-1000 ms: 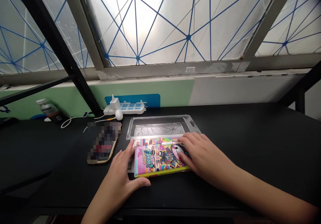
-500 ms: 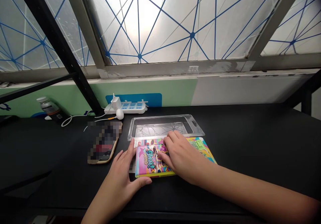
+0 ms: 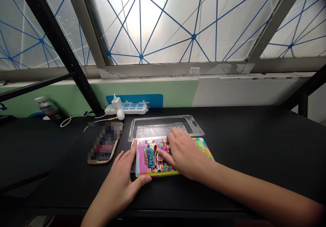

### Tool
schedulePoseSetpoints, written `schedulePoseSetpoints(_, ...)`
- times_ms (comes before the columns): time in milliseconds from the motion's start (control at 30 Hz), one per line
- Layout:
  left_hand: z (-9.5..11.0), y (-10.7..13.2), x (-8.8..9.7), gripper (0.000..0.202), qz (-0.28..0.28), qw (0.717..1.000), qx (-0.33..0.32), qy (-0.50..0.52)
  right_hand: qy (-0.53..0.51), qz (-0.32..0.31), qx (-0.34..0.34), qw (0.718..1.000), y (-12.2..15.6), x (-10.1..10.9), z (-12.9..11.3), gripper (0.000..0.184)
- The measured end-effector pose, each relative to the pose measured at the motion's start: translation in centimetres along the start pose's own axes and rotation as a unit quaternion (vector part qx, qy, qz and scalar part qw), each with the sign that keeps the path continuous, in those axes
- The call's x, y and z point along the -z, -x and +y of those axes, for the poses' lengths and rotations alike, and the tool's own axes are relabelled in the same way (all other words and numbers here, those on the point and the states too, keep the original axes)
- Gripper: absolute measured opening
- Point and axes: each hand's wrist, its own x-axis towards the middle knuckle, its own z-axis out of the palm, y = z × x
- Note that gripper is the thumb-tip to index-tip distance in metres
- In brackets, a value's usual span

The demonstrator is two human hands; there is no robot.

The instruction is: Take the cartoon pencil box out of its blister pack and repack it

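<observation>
- Left hand (image 3: pixel 119 179) grasping the printed card (image 3: pixel 145 161) by its edges, thumb and fingers bracketing it, I judge to keep it square.
- Right hand (image 3: pixel 184 154) unclenched, fingertips pressing on top, seemingly pinning it.
- Card lies on black tabletop (image 3: pixel 254 142), just below clear plastic blister tray (image 3: pixel 165 127), overlapping second printed sheet (image 3: pixel 203 148).

A pink-and-yellow game case (image 3: pixel 147 159) lies flat beside a clear plastic blister tray (image 3: pixel 150 128).

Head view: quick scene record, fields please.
left hand: fingers and thumb against the left and near edges of the printed game case
right hand: fingertips on the case's cover
under case: printed card, sticking out rightward
behind case: clear plastic blister tray
rest: blurred phone; power strip; black table
</observation>
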Motion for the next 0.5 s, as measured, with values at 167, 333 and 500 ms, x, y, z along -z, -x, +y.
schedulePoseSetpoints(167, 0.6, -0.4, 0.8, 0.061, -0.048, 0.999, -0.024, 0.004, 0.035, 0.112, 0.03, 0.993, 0.3, 0.8, 0.1, 0.057)
schedulePoseSetpoints(333, 0.0, -0.2, 1.4, 0.079, -0.055, 0.997, -0.032, 0.052, -0.017, 0.183, 0.118, 0.976, 3.4, 3.6, 0.0, 0.035)
schedulePoseSetpoints(500, -0.9, 0.0, 1.5, 0.093, -0.063, 0.994, -0.045, 0.076, -0.183, 0.078, 0.171, 0.965, 7.2, 6.5, 2.2, 0.029)
